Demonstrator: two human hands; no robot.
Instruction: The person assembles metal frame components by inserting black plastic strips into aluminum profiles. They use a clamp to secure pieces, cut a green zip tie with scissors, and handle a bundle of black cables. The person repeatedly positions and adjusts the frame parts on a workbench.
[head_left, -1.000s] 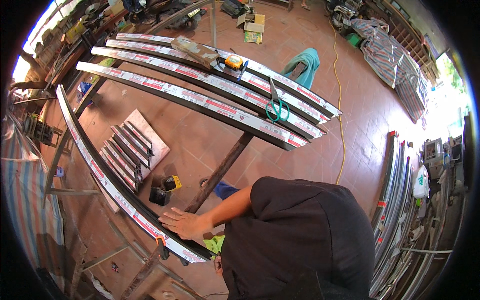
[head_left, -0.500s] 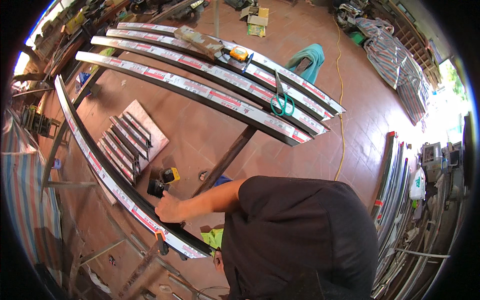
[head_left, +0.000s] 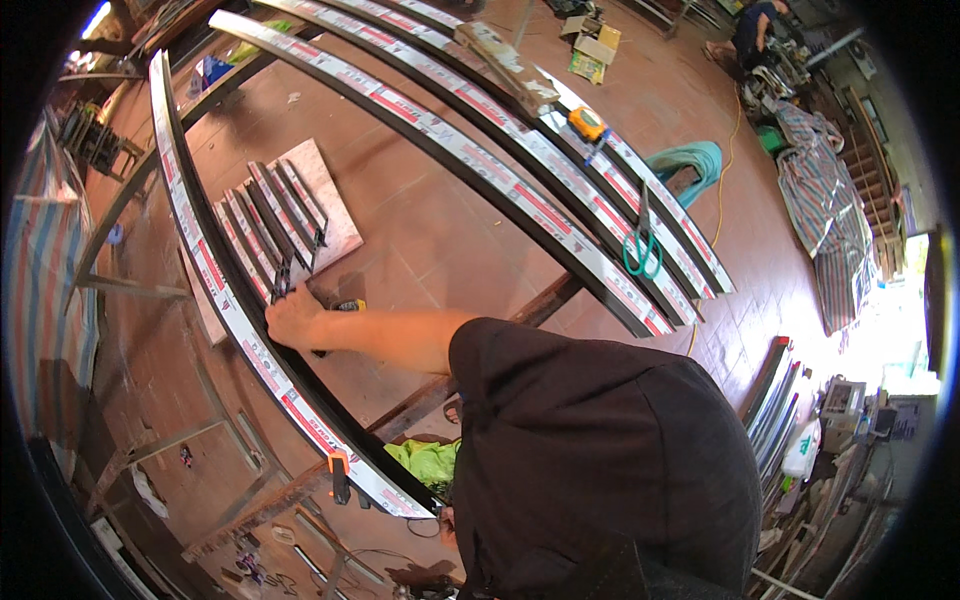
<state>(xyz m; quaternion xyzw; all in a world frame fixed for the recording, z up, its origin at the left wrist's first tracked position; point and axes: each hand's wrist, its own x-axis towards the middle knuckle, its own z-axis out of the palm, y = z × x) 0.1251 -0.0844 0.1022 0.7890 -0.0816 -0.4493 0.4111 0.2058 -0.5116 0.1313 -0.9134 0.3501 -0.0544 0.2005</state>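
Observation:
My left hand reaches out to the left and lies on a long curved metal rail wrapped in white and red film. Its fingers curl over the rail's far edge. Just beyond the fingertips are the ends of several short dark metal bars on a pale board. A yellow and black power tool lies on the floor right behind the hand. My dark shirt fills the lower right. My right hand is out of sight.
More film-wrapped rails span the stand, carrying green-handled scissors, a yellow tape measure and a wooden block. An orange clamp grips the near rail. Another person works at the far top right.
My left hand has slid up along the near rail, from beside the green cloth to next to the short bars. My view has shifted toward the rails.

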